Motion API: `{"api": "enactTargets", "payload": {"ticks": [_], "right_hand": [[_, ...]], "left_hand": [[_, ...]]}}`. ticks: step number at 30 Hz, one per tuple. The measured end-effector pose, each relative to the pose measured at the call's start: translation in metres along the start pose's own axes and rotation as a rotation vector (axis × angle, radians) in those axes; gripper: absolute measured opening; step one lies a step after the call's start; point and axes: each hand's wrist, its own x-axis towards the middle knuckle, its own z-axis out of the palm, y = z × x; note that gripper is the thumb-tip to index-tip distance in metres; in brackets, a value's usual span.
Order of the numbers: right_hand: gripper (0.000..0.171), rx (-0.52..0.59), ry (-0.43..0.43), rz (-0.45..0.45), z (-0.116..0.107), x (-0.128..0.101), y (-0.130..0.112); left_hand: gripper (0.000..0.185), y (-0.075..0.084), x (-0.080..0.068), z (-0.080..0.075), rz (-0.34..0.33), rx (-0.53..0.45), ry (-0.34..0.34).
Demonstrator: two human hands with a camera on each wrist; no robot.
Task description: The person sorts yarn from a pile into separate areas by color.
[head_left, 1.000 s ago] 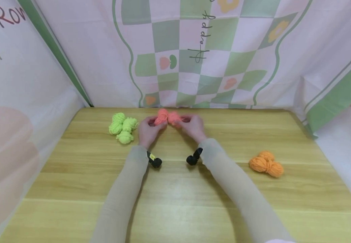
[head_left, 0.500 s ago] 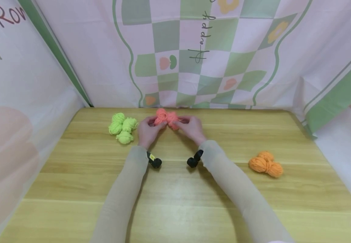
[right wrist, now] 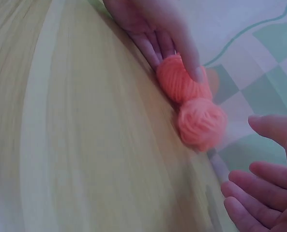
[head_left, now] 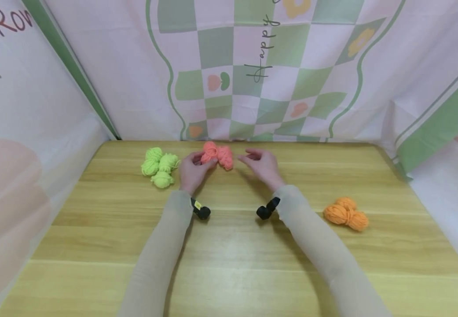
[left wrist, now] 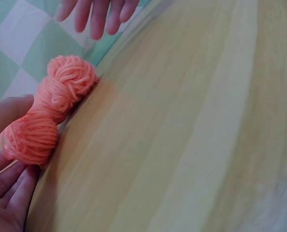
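My right hand has let go of the pink yarn and pulled away, fingers loose, holding nothing. My left hand pinches 1 end. Yarn sits at the counter's back edge; release half done.

The table meets a cloth backdrop at its far edge and on both sides. 3 yarn bundles lie on the table. Yarn bundle 1 lies far left, near the back edge. Yarn bundle 2 lies just right of it, at the back centre. The left hand holds its left end. The right hand lies just right of yarn bundle 2, apart from it. Yarn bundle 3 lies well to the right, nearer the front.
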Motion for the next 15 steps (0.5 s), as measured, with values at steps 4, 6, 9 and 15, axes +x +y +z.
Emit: {"api": "enactTargets", "payload": {"ticks": [4,6,9,15], "right_hand": [[0.060,-0.018,0.003,-0.018,-0.012,-0.004,0.007],[0.061,-0.023,0.004,-0.021,-0.018,-0.006,0.009],[0.061,-0.022,0.003,-0.022,-0.028,-0.009,0.014],[0.065,-0.022,-0.032,-0.019,-0.048,-0.018,0.020]], "left_hand": [[0.058,-0.001,0.000,0.000,-0.006,0.007,0.000],[0.058,0.000,0.000,0.000,-0.007,0.012,0.002],[0.058,0.000,0.000,0.000,-0.004,0.022,0.004],[0.057,0.000,0.000,0.000,0.002,0.027,0.007]]}}
